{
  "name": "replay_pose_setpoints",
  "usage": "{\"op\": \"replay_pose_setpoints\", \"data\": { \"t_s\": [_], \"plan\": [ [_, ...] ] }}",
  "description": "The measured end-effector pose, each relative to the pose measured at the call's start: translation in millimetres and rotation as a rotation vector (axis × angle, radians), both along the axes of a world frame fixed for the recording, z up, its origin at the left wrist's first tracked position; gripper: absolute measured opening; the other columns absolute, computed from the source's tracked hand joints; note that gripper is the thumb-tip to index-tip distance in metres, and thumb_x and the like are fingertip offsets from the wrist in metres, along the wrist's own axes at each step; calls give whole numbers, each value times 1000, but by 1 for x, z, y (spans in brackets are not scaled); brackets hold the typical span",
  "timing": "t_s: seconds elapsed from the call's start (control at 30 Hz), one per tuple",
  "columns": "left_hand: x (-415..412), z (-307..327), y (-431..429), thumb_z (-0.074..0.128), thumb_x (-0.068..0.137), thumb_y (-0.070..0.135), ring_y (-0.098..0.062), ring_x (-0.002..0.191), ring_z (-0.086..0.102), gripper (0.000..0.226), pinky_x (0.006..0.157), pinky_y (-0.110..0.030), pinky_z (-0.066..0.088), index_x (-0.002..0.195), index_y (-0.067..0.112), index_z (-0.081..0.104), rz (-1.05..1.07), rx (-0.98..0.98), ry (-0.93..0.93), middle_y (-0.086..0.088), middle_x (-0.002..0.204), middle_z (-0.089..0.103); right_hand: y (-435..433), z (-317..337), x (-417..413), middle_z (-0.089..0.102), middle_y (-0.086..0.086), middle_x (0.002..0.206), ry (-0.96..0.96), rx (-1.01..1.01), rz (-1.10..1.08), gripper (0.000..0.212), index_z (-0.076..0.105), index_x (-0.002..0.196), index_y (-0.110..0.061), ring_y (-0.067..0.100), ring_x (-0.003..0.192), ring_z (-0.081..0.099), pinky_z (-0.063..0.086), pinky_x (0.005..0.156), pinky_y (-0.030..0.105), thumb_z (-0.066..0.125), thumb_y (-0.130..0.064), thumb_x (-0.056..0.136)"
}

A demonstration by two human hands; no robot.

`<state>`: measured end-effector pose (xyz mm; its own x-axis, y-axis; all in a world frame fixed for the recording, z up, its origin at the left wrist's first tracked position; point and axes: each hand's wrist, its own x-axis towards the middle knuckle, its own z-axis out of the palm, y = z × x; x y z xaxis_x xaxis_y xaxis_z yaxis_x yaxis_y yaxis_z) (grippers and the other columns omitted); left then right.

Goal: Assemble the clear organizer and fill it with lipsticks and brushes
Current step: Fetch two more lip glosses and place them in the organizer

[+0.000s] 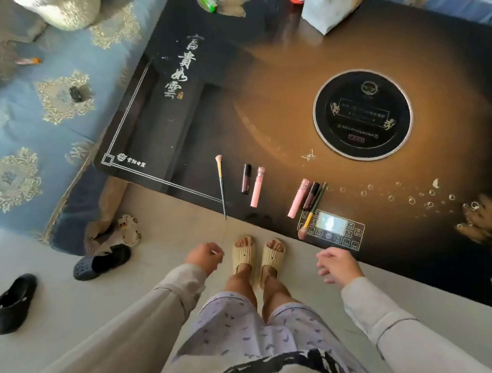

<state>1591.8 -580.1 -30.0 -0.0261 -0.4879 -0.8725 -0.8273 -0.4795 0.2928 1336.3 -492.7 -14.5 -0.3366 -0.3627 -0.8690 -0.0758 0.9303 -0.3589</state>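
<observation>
Left hand (204, 257) loosely curled, empty, right hand (337, 267) half open, empty, both short of the table (275, 114) edge, thin brush (221, 184) and two lipsticks (251, 184) beyond the left hand, two lipsticks (304, 197) and a second brush (312, 211) beyond the right hand.

Writing we can read on the table

On the dark table (276, 99) we read the white brush calligraphy 富貴如雲 (182, 66) running downward beside a small red seal; print on the round black disc (362, 114) is too small for us.
</observation>
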Motion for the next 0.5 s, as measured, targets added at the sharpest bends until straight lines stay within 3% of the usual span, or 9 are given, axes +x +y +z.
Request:
{"op": "replay_pose_setpoints", "data": {
  "t_s": [0.1, 0.23, 0.37, 0.43, 0.5],
  "plan": [
    [-32, 0, -38, 46, 92, 12, -21, 85, 57, 25, 77, -31, 52, 111, 5, 60, -24, -26, 45, -15, 103, 63, -36, -7, 1, 51, 5, 61, 33, -45, -54, 33, 52, 61, -15, 17, 51, 45, 37, 46, 22, 43, -2, 89],
    [-75, -9, -83, 51, 90, 20, -28, 92, 63, 25, 85, -37, 56, 112, 10, 58, -136, -152, 14, -14, 109, 64, -88, -22, 1, 54, 4, 56, 138, -85, -75, 22, 54, 71, -14, 17, 45, 51, 44, 42, 23, 44, -5, 88],
    [-107, -21, -106, 42, 94, 33, -27, 76, 59, 31, 65, -32, 46, 113, 10, 51, -383, -414, -172, -12, 96, 66, -124, -41, -2, 64, 16, 84, 261, -103, -7, 9, 58, 84, -15, 32, 75, 63, 57, 73, 43, 49, -15, 88],
    [-120, -32, -113, 36, 96, 34, -33, 83, 64, 33, 61, -32, 41, 112, 8, 49, -427, -467, -215, -15, 97, 67, -133, -50, -3, 68, 19, 94, 305, -81, 21, 14, 61, 93, -9, 35, 87, 66, 57, 79, 47, 51, -19, 89],
    [-129, -41, -118, 36, 96, 31, -39, 96, 62, 32, 66, -36, 42, 111, 6, 48, -420, -455, -231, -20, 105, 65, -137, -55, -3, 69, 19, 97, 385, -59, 109, 20, 62, 97, -6, 35, 89, 66, 56, 80, 44, 54, -22, 88]
  ]
}}
